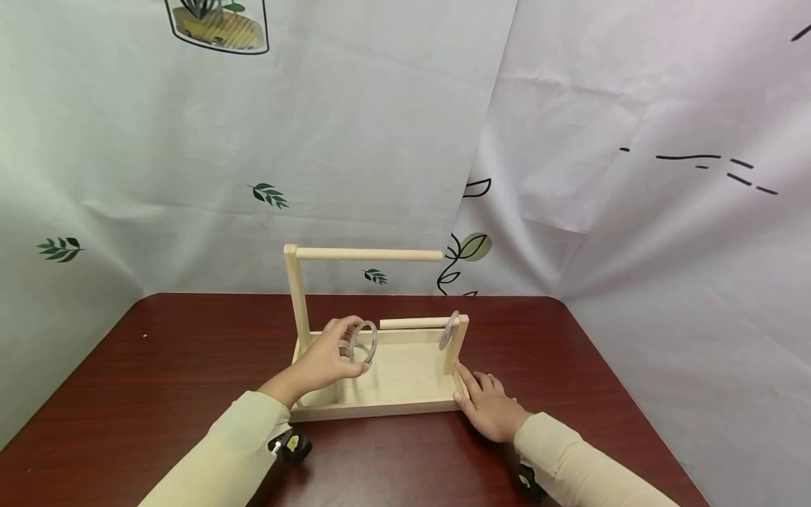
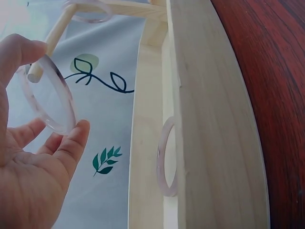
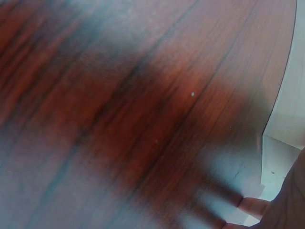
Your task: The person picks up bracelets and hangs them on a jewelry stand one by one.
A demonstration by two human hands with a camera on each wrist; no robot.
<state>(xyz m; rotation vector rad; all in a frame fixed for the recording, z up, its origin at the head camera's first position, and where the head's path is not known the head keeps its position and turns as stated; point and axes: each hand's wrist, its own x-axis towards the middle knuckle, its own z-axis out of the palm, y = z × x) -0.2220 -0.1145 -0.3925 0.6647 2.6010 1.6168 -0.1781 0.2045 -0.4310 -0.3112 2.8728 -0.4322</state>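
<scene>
Thumb and fingers of my left hand pinch a pale translucent bangle by its rim, just left of the free end of the lower wooden rod. The left wrist view shows that rod's end within the ring's outline; whether it passes through I cannot tell. A second bangle hangs on the same rod beside the short right post. Another bangle leans inside the wooden tray that forms the stand's base. My right hand rests against the tray's right end with extended fingers.
A taller post rises at the tray's left end, carrying a higher rod that points right. The stand sits on a dark red wooden table. Behind the table hangs a white printed cloth.
</scene>
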